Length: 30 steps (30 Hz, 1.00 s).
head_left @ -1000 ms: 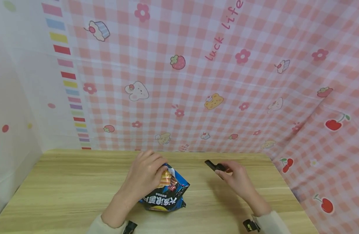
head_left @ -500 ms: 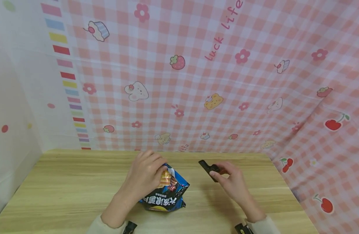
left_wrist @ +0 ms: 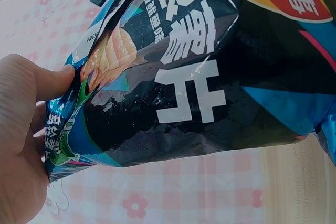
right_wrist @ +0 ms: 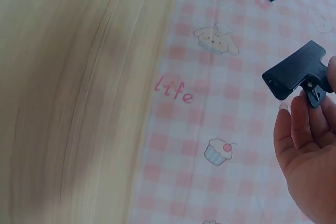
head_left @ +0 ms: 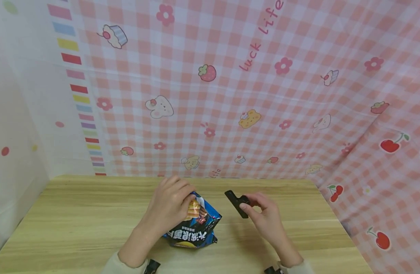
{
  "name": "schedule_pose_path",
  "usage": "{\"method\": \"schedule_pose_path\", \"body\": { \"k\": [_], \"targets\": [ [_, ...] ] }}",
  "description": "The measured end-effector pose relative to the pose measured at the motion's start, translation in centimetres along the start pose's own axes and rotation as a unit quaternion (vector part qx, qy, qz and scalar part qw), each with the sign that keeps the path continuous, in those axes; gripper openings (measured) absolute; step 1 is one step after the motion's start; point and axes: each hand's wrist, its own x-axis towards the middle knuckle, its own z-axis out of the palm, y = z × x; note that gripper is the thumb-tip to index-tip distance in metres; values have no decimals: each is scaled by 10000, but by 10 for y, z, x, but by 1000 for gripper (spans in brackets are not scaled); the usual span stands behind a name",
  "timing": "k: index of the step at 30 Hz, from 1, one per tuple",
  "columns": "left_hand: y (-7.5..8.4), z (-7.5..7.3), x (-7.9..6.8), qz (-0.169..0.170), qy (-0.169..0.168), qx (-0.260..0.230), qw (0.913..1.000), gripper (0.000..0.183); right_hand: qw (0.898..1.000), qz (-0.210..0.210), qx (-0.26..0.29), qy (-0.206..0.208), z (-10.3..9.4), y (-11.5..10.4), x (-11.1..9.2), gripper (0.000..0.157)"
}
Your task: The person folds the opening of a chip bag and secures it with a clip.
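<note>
A blue and black bag of potato chips (head_left: 193, 228) stands tilted on the wooden table, left of the middle. My left hand (head_left: 170, 203) pinches its top edge, thumb on the near side, as the left wrist view of the chip bag (left_wrist: 173, 77) also shows. To the right of the bag, my right hand (head_left: 266, 213) holds a black wide-jawed clip (head_left: 236, 203) by its handles, raised above the table. In the right wrist view the clip (right_wrist: 299, 72) sits between thumb and fingers, apart from the bag, its jaws seemingly together.
The light wooden table (head_left: 73, 217) reaches back to a pink checked cloth (head_left: 223, 95) hanging behind it. More of that cloth hangs along the right side, and a pale spotted sheet (head_left: 18, 114) on the left. Black straps (head_left: 151, 266) sit at both wrists.
My right hand has moved left and slightly nearer with the clip, closing some of the gap to the bag. The left hand and the bag have stayed in place.
</note>
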Motion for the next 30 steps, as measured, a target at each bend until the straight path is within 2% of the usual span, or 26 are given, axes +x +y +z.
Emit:
{"method": "schedule_pose_path", "body": {
  "k": [12, 21, 30],
  "targets": [
    [-1, 0, 0, 28, 2, 20, 10000, 12, 9981, -382, 367, -302, 18, -6, 0, 30],
    [0, -1, 0, 17, 16, 10, 10000, 12, 9975, -279, 332, -559, 25, -10, 1, 26],
    [0, -1, -1, 1, -58, -53, 10000, 5, 9944, -876, 87, -591, 30, -12, 2, 29]
  ]
}}
